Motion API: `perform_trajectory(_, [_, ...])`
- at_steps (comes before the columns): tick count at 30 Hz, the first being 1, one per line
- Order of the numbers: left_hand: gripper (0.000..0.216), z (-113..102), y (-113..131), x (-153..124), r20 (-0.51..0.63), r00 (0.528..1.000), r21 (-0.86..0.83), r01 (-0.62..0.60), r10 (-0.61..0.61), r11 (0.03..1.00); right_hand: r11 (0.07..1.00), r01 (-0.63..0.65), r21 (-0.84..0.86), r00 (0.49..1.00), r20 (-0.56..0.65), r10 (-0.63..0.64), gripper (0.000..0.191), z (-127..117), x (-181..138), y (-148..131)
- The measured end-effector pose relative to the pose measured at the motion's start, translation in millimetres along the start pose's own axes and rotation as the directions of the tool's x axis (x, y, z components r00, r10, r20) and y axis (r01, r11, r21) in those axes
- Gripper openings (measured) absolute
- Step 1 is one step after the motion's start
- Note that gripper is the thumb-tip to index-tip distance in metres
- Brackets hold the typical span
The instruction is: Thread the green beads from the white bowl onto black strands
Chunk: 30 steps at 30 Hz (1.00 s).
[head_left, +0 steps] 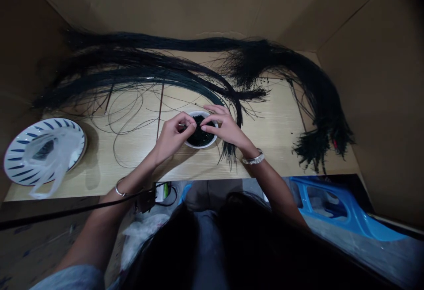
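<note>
your left hand (172,133) pinches narrowly, your right hand (228,128) curves loosely, both over the white bowl (201,147) of dark bits (199,138) on the table (268,139); what either holds i can't tell. your knuckles catching the rim could tip it and spill those bits.

You have two hands (174,134) (228,128), one white bowl (201,146), one striped plate (15,157) bearing one plastic bag (54,153); the strand bundles (318,82) overlap, uncountable.

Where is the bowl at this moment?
In the head view, the bowl stands on the table, beneath the left hand and right hand, right of the plate.
</note>
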<state>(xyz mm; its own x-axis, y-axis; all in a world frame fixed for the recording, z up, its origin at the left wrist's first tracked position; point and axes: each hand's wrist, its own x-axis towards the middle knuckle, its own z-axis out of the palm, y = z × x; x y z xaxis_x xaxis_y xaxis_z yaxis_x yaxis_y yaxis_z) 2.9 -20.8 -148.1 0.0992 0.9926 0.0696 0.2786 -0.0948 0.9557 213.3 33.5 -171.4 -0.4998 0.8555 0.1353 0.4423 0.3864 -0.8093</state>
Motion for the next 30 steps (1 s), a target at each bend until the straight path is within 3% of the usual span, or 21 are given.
perform_trajectory(8, [0.021, 0.3, -1.8, 0.6, -0.022, 1.000, -0.043, 0.009, -0.010, 0.999, 0.987, 0.015, 0.160, 0.998, -0.059, -0.006, 0.011, 1.0, 1.9, 9.7])
perform_trajectory(16, [0.019, 1.5, 2.2, 1.4, -0.035, 0.999, -0.063, 0.001, -0.003, 0.998, 0.950, 0.048, 0.308, 0.998, -0.056, -0.032, 0.018, -6.1, 0.4, -1.0])
perform_trajectory(30, [0.020, 2.7, -0.8, -0.1, -0.042, 0.999, -0.086, -0.009, 0.005, 0.996, 0.933, 0.075, 0.351, 0.996, -0.076, -0.052, 0.019, -5.5, 1.1, -1.9])
